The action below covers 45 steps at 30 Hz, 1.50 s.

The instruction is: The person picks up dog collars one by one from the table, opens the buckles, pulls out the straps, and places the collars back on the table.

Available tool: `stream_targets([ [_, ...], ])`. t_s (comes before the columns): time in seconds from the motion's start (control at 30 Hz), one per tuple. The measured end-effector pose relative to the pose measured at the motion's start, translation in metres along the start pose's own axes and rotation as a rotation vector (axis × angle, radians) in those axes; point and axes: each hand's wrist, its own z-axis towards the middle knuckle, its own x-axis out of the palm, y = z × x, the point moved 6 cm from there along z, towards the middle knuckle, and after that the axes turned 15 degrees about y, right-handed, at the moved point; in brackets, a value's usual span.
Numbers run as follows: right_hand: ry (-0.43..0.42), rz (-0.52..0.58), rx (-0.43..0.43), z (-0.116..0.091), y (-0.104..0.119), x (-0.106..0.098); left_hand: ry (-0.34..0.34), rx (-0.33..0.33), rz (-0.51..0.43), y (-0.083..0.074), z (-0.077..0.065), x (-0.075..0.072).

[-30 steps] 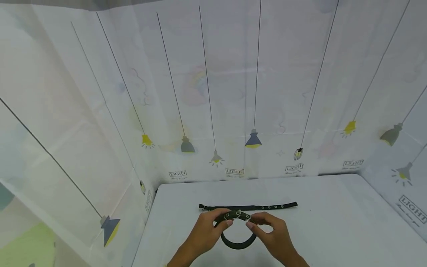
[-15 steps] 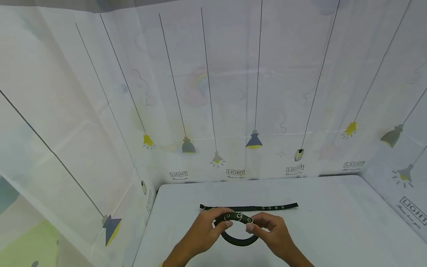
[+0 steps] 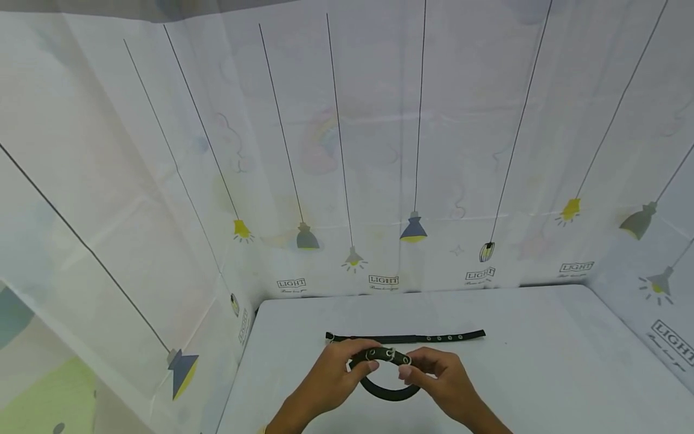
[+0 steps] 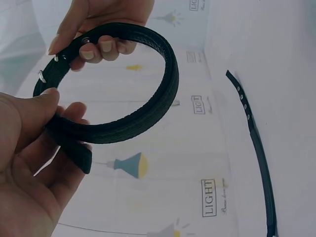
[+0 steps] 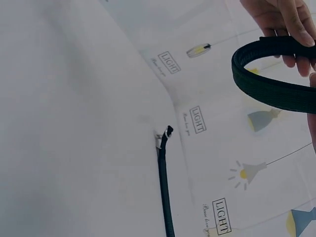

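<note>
Head view finds a dark strap closed into a rounded loop (image 3: 390, 395) above the white, smooth-topped table (image 3: 542, 349), a shiny metal buckle (image 3: 390, 354) and ringed eyelets along its upper arc. The left hand (image 3: 338, 374) pinches the band on one side of the buckle, the right hand (image 3: 449, 386) on the other — thumbs against curled fingers. From the left wrist, the band looks thick and grainy, its flat loose end (image 4: 79, 157) jutting out beside the left fingers. Since a second ago, the buckled arc has tilted down rightward, baring an eyelet; the second strap (image 3: 403, 339) — long, flat, eyeleted — lies unmoved behind.
</note>
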Motion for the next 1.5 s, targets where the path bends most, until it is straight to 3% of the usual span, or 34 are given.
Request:
stream_targets([
  [0.3, 0.013, -0.024, 0.028, 0.001, -0.006, 0.001, 0.045, -0.047, -0.031, 0.006, -0.001, -0.002],
  [0.83, -0.013, -0.136, -0.022, -0.001, 0.003, -0.004, 0.010, -0.006, -0.064, 0.000, 0.000, -0.005],
  [1.23, -0.037, -0.207, -0.047, 0.005, 0.008, -0.003, 0.031, 0.007, -0.064, -0.005, 0.000, -0.006],
  [1.5, -0.046, -0.187, 0.003, 0.007, 0.007, -0.002, 0.049, -0.006, -0.043, 0.001, -0.001, -0.005],
])
